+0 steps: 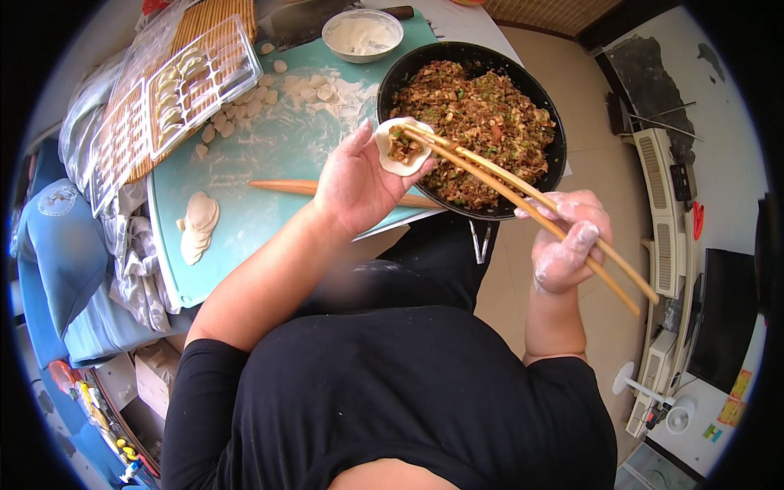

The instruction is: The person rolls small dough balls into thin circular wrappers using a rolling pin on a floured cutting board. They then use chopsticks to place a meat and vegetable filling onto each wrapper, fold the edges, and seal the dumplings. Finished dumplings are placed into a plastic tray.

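On the fingers of my left hand (357, 181) lies a round dumpling wrapper (394, 166), with a small heap of filling (401, 147) on it. My left palm is turned up, thumb apart from the fingers. Floury fingers of my right hand (570, 238) close round a pair of long wooden chopsticks (523, 190), whose tips touch the filling on the wrapper. Just beyond the wrapper stands a black pan (559, 173) full of chopped filling. Part of a wooden rolling pin (282, 186) is hidden behind my left hand.
Flour and dough pieces (245, 102) lie on the green mat (245, 220), with stacked wrappers (198, 229) at its left. A bowl of flour (362, 37) stands at the back beside a cleaver (290, 26). A plastic tray (208, 82) holding dumplings rests at the far left.
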`<act>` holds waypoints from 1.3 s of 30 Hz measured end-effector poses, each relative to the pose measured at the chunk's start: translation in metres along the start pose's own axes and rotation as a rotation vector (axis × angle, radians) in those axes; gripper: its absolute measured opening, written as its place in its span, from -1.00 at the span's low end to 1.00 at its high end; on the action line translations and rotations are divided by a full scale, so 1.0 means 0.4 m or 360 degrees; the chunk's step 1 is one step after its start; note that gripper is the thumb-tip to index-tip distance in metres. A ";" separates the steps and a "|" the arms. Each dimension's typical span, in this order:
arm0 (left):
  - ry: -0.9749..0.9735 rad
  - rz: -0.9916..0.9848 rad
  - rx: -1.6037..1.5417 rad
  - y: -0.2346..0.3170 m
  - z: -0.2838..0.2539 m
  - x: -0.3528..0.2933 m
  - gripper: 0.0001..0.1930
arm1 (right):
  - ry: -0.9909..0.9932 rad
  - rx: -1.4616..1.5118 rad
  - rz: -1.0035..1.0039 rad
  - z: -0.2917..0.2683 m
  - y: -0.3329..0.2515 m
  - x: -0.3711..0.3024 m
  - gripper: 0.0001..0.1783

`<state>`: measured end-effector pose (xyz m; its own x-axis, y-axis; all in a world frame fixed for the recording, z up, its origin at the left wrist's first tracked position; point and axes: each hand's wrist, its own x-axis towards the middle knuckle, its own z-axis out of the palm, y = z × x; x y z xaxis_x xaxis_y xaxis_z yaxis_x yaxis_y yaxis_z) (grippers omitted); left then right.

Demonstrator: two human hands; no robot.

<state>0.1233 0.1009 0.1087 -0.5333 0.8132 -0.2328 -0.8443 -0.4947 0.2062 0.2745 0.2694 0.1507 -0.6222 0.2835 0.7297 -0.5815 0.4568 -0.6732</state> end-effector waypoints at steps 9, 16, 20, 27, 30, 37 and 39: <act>0.0023 0.0036 0.0136 0.000 0.005 -0.023 -0.50 | 0.0499 0.0674 0.0540 -0.013 0.030 0.024 -0.70; 0.0031 0.0074 0.0253 -0.005 -0.005 -0.027 -0.48 | 0.0425 0.0621 0.0788 0.000 0.054 0.014 -0.68; 0.0062 0.0094 0.0250 -0.004 0.000 -0.032 -0.48 | 0.0427 0.0795 0.0779 0.000 0.061 0.015 -0.68; 0.0050 0.0057 0.0247 -0.002 -0.003 -0.036 -0.48 | 0.0466 0.0843 0.0876 -0.014 0.076 0.021 -0.71; 0.0038 0.0052 0.0270 0.000 -0.001 -0.041 -0.47 | 0.0545 0.0819 0.0982 -0.013 0.097 0.023 -0.70; 0.0020 0.0027 0.0251 0.006 -0.009 -0.046 -0.46 | 0.0621 0.0933 0.1107 -0.017 0.114 0.020 -0.68; 0.0012 0.0023 0.0253 0.008 -0.009 -0.047 -0.46 | 0.0701 0.0901 0.1149 -0.017 0.124 0.026 -0.67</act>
<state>0.1305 0.0831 0.1102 -0.5461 0.8039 -0.2357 -0.8180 -0.4510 0.3570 0.2428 0.3009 0.1255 -0.7407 0.6712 0.0291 -0.3773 -0.3798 -0.8446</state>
